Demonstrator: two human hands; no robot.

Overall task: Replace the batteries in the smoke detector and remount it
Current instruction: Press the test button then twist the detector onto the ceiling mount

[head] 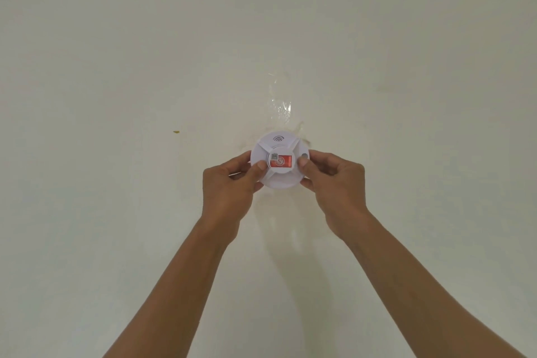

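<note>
White round plastic smoke detector with red sticker, up against pale ceiling, pinched at both sides by left hand and right hand. Probably being remounted; batteries hidden, cannot tell.

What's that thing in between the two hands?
In the head view, a round white smoke detector with a red label sits between the left hand and the right hand. Both hold its sides, against a pale surface.

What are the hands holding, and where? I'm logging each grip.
Both hold the smoke detector by its rim: left hand on its left edge, right hand on its right edge.
</note>
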